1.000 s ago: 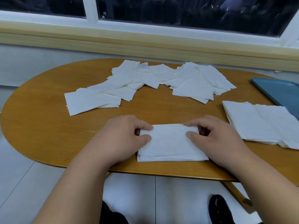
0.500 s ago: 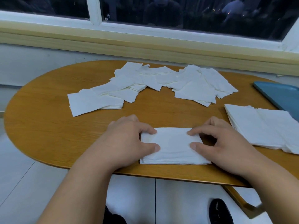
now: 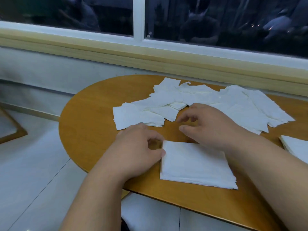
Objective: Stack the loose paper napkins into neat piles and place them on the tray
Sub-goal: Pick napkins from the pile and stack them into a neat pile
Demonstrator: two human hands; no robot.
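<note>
A squared pile of white napkins [image 3: 195, 165] lies near the front edge of the wooden table [image 3: 93, 117]. My left hand [image 3: 140, 145] rests at the pile's left edge, thumb touching it, fingers curled and holding nothing. Beyond the pile's far edge my right hand [image 3: 208, 125] hovers with its fingers spread and empty, close to the loose napkins [image 3: 225, 104] scattered across the back of the table. A small separate stack [image 3: 133, 117] lies at the left end of that scatter. The tray is out of view.
Another napkin pile [image 3: 296, 147] shows at the right edge of the frame. A window sill and wall run behind the table. Tiled floor lies to the left, and a wooden frame [image 3: 11, 129] sits at the far left.
My right hand has lifted off the pile and moved away toward the loose napkins. My left hand slid to the pile's left edge. The view swung left, so the blue tray left the frame.
</note>
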